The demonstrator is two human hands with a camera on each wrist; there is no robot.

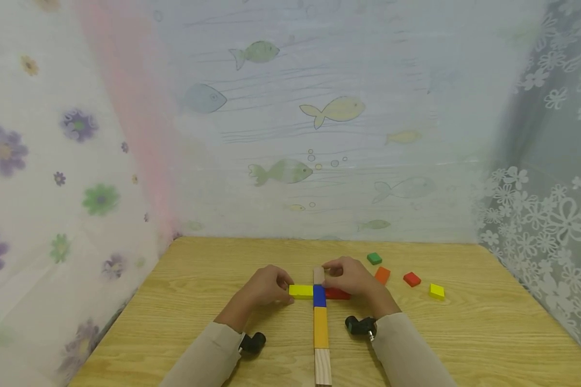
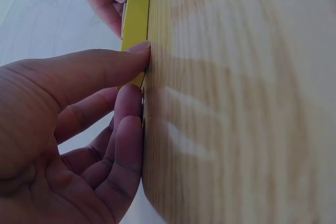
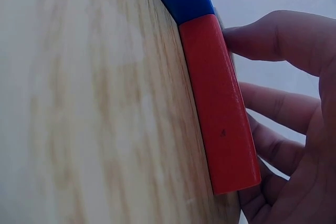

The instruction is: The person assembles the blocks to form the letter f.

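Note:
Several blocks form a cross on the table. My left hand pinches the outer end of a yellow block, thumb on its near side. That block's other end meets a blue block at the middle. Beyond the blue one lies a plain wooden block. My right hand has thumb and index finger at the plain block's right side and far corner. Under this hand a red block extends right from the blue one. Toward me run an orange-yellow block and another plain wooden block.
Loose on the right of the table lie a green block, an orange block, a small red block and a small yellow block. Behind the table hangs a fish-patterned curtain.

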